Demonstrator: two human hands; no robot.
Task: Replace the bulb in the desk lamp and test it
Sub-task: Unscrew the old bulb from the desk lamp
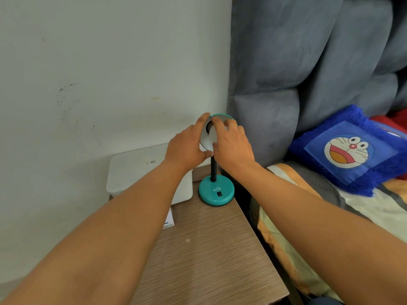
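A teal desk lamp stands at the back of a wooden bedside table (209, 249), on a round base (217, 190) with a black switch (219, 194). Its shade (222, 117) is tipped toward me, showing a white inside and a dark socket (209, 126). My left hand (187, 146) grips the shade's left rim. My right hand (233, 146) reaches into the shade from the right, thumb and fingers closed on a white bulb (214, 135) right in front of the socket. The fingers hide most of the bulb.
A white box (136, 170) sits left of the lamp against the wall. A small white carton with blue print (169, 221) pokes out under my left forearm. A grey padded headboard (275, 73) and a bed with a blue cartoon pillow (348, 150) border the table's right side.
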